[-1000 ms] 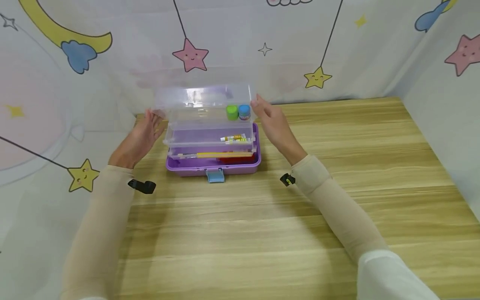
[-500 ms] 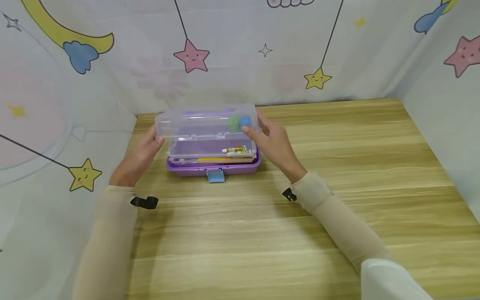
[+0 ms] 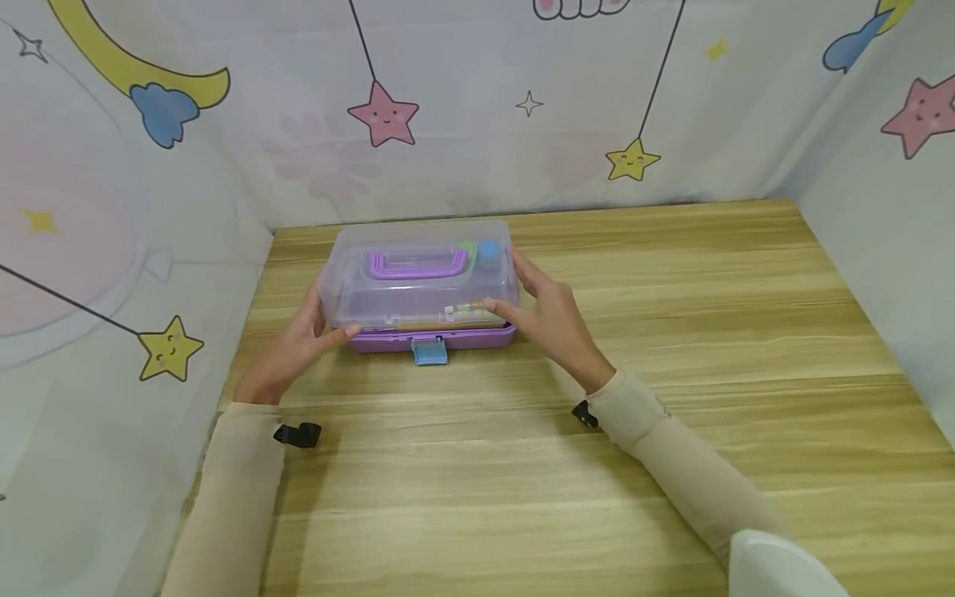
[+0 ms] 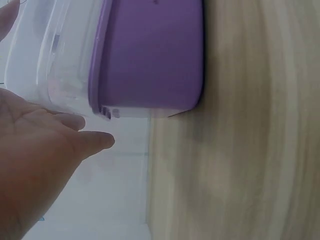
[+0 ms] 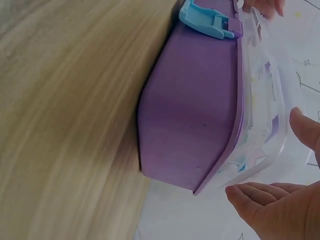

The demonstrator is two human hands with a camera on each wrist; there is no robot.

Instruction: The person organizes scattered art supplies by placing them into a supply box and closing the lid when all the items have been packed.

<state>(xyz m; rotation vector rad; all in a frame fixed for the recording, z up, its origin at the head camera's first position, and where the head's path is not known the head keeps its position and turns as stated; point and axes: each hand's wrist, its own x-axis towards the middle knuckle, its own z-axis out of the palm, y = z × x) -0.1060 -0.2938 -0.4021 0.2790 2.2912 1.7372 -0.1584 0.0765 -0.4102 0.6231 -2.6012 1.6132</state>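
Note:
A purple craft box (image 3: 477, 339) stands on the table, its clear lid (image 3: 346, 269) lowered over the base. The lid carries a purple handle (image 3: 418, 269), and a light-blue latch (image 3: 430, 352) hangs down in front. Through the plastic show a blue-topped jar (image 3: 488, 251), a green one beside it and small paint tubes (image 3: 464, 309). My left hand (image 3: 298, 344) lies at the left end, thumb by the front corner, fingers straight along the side. At the right end, my right hand (image 3: 555, 323) has its thumb near the lid's front and its fingers extended alongside.
The wooden table (image 3: 477, 464) spreads in front of the box and to its right. Behind it hangs a white curtain (image 3: 462, 166) with stars, and another pale wall (image 3: 112, 290) borders the left side.
The lid has swung forward and down from raised at the back to lying over the base, covering the stepped trays. Both hands have come forward and down with it.

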